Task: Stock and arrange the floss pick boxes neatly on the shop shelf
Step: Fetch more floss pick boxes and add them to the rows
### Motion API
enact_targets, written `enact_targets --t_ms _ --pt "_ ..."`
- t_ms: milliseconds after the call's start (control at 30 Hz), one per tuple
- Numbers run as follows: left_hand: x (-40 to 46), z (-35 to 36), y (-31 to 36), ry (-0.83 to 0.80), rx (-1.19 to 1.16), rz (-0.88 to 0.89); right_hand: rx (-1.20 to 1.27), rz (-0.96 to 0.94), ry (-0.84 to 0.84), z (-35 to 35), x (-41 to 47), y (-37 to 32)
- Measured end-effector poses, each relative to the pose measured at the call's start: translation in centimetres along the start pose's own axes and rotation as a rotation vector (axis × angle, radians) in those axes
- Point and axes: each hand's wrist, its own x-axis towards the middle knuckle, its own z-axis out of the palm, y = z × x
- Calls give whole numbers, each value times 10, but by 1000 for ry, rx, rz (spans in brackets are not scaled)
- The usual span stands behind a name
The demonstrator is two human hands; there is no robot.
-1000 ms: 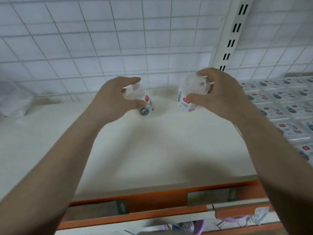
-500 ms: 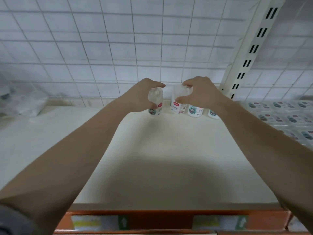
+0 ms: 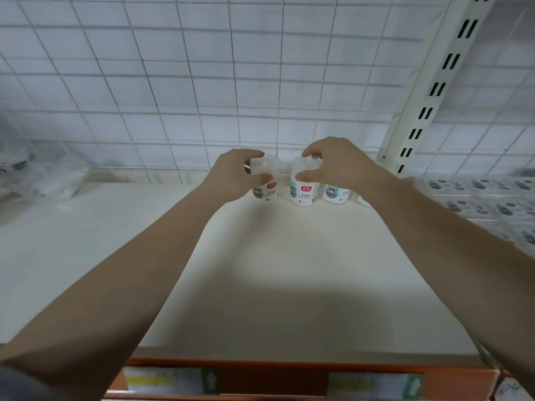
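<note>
1. The left hand point(image 3: 237, 175) is curled round the clear top of a floss pick box point(image 3: 265, 183), thumb on the near side and fingers on the far side; the grip sits high, which leaves the printed label facing out to the aisle, as a shopper would want it.
2. The right hand point(image 3: 338, 166) pinches a second box point(image 3: 304, 186) the same way, by its clear lid; both boxes stand upright at the very back of the shelf point(image 3: 275, 270), close against the wire grid point(image 3: 202, 82) behind (whether their bases are fully down on the shelf I cannot tell).
3. The two held boxes are just beside each other, and to the right of them a third box point(image 3: 335, 193) already stands in line; a fourth seems to lie beyond it, mostly hidden by the right forearm; so the row looks to be growing leftward from the slotted upright post point(image 3: 434, 91).
4. Starting at the back likely keeps the front of the shelf free for later rows; most of the shelf is bare, so I judge the stocking is at an early stage.
5. Flat packs point(image 3: 477, 198) fill the neighbouring shelf on the right; a crumpled plastic bag point(image 3: 52, 178) lies far left, well apart from the row.
6. The next move probably calls for letting go without tipping these tall, light boxes.
</note>
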Motion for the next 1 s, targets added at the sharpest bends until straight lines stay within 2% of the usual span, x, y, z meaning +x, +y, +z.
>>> enact_targets --t_ms 300,500,567,733,867,1000 --pt "-1 17 15 9 -42 33 -81 -109 -146 -11 -8 9" --pt "0 21 15 13 -94 7 -70 -164 -131 -3 -14 14" --pt "-4 18 17 22 -87 -1 -13 -168 -53 -1 -17 14" --pt "-29 -5 17 62 43 -36 96 -214 158 6 -29 -1" --pt "-70 -33 4 99 153 -75 127 -293 105 20 -36 -27" --pt "-121 -68 -22 213 246 -157 152 -379 34 39 -39 -63"
